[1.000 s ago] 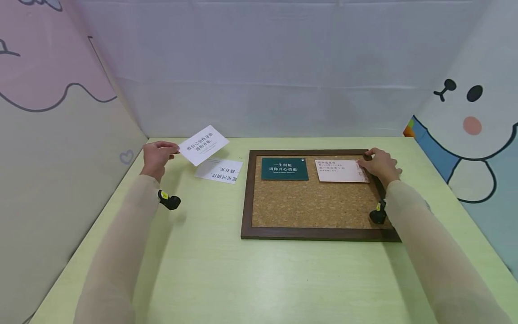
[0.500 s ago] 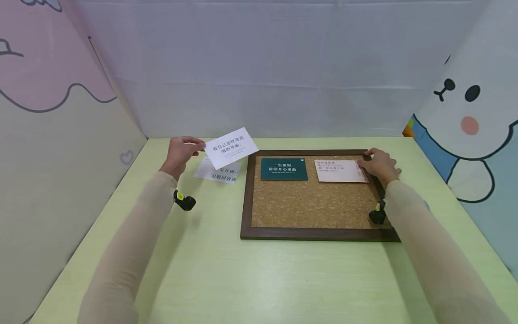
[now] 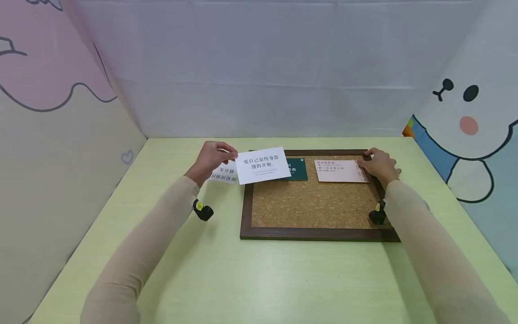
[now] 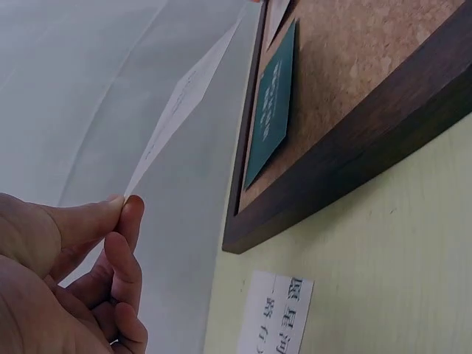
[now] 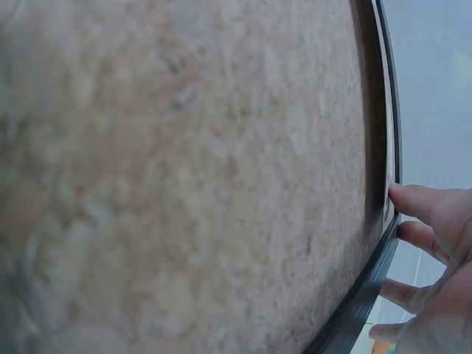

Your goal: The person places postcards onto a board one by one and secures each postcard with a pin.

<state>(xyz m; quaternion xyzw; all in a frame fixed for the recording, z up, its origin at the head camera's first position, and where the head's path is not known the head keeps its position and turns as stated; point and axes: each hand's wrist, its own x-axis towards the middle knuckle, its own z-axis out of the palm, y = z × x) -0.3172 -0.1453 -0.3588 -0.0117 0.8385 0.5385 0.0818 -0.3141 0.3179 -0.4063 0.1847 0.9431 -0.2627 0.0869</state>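
Note:
My left hand (image 3: pixel 212 158) pinches a white card (image 3: pixel 263 165) between thumb and fingertips. Raised and tilted, this card covers part of the board's left frame and part of a dark green card (image 3: pixel 298 170). Another white card (image 3: pixel 224 173) lies on the table below the left hand. A cork board (image 3: pixel 307 204) in a dark brown frame lies in front of me. At its upper right my right hand (image 3: pixel 381 164) holds the corner of a pale pink card (image 3: pixel 337 172), other fingertips by the frame. Whether a pin is under those fingers is hidden.
The pale green table (image 3: pixel 283 279) surrounds the board. A plain pale backdrop (image 3: pixel 259 90) rises behind it, with cartoon-printed panels at left and right. A small silver pin (image 3: pixel 302 160) shows at the green card's upper right corner.
My left hand has carried its white card rightward from above the table to over the board's left side, levelling it somewhat. My right hand stays at the pale pink card's corner.

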